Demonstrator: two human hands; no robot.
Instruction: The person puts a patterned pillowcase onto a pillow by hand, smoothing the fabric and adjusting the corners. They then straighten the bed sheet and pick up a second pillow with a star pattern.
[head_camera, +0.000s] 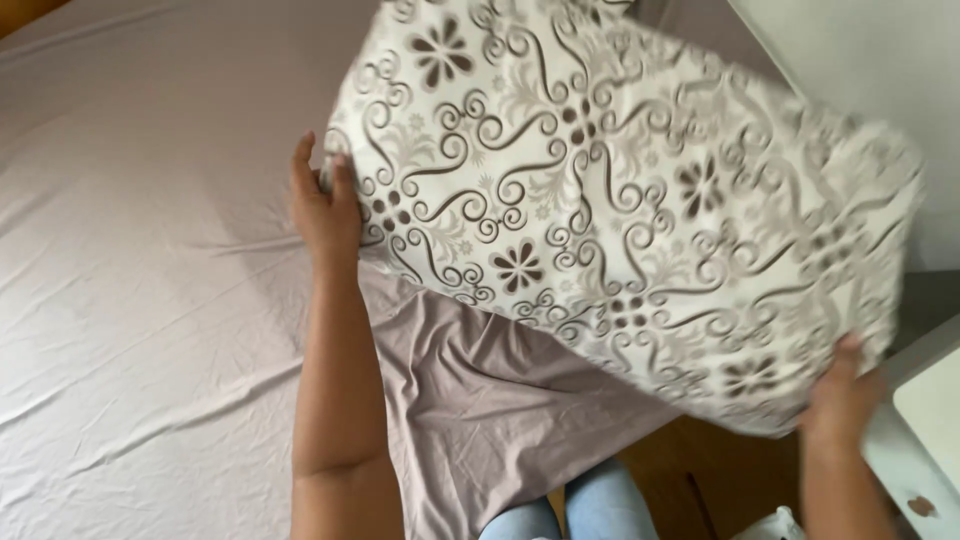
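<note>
From the head camera I see my left hand (325, 215) gripping one edge of the patterned pillow (620, 200) and my right hand (840, 395) clamped on the opposite corner. I hold the pillow in the air above the bed (140, 300), whose mauve sheet (480, 400) hangs over the corner.

There are two hands, the left hand (323, 205) and the right hand (842, 392), one patterned pillow (620, 200), one mauve sheet (150, 250), two knees in jeans (570, 510) and one white table (925, 430).
</note>
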